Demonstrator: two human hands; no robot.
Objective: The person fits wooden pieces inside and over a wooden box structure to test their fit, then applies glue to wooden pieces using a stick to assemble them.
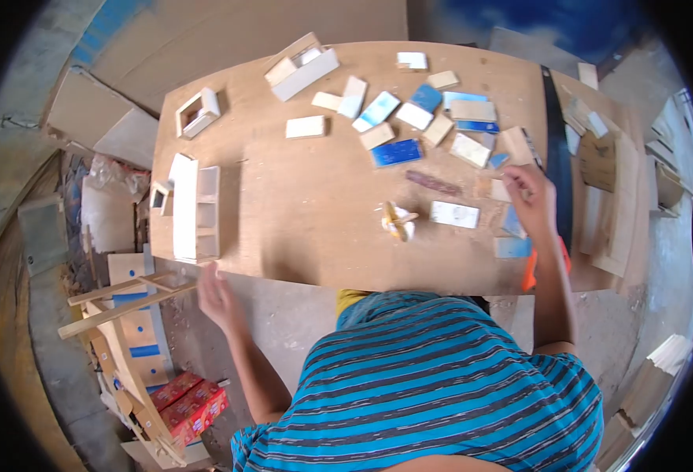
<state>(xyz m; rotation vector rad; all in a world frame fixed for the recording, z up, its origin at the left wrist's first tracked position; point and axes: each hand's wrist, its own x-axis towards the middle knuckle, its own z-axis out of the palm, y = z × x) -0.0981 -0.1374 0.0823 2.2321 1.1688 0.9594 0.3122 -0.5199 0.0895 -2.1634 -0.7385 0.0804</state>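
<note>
My left hand (219,297) is off the table's front left corner, fingers extended and slightly blurred, with nothing seen in it. Just beyond it stands a white wooden box with open compartments (197,208). My right hand (531,197) is over the table's right side, its fingers curled together; whatever they may hold is hidden. Small wooden pieces lie around that hand, among them a blue-and-white piece (512,248) and a bare wood piece (517,145). A white block (454,214) and a dark reddish-brown strip (433,183) lie to its left.
Several white, blue and bare wood blocks (398,153) are scattered across the table (307,197). Small wooden boxes (303,67) stand toward the back. An orange object (529,271) lies by my right forearm. A wooden frame (114,315) and red packages (193,405) are at lower left.
</note>
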